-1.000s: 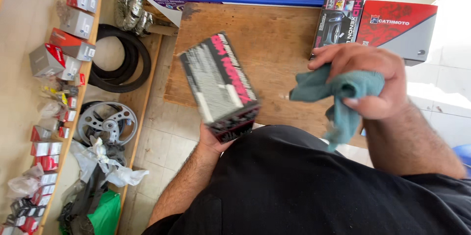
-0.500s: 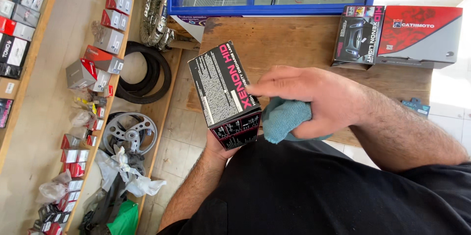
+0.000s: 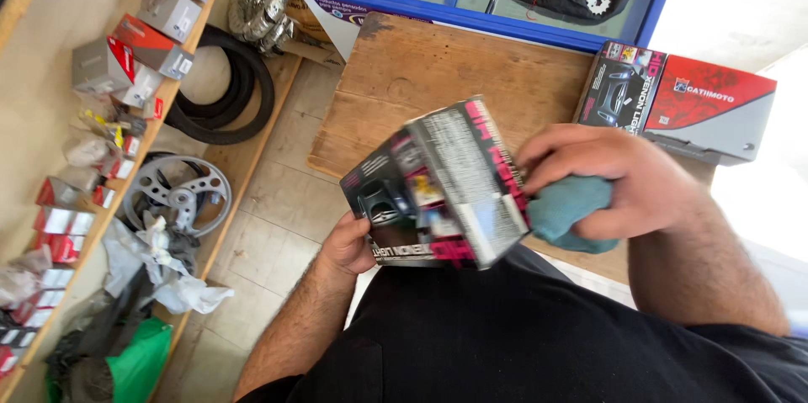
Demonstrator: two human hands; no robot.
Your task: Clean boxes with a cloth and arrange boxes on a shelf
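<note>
Wooden surface [image 3: 421,75] lies beyond the person, with a blue-framed case [image 3: 471,7] farther off. The left hand [image 3: 349,243] grips the near left corner of a black and pink box [image 3: 442,184], held above the surface's near edge, tilted, long axis running near-left to far-right. The right hand [image 3: 614,180] clutches a teal cloth [image 3: 568,214] against the box's right side; most of the cloth is hidden.

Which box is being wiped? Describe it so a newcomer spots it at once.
Start at the wooden table below the blue display case. Above the table's near edge, the left hand holds up a black carton with pink lettering, and the right hand presses a teal cloth against it. Unlike the two boxes lying on the table, it is held up.
</note>
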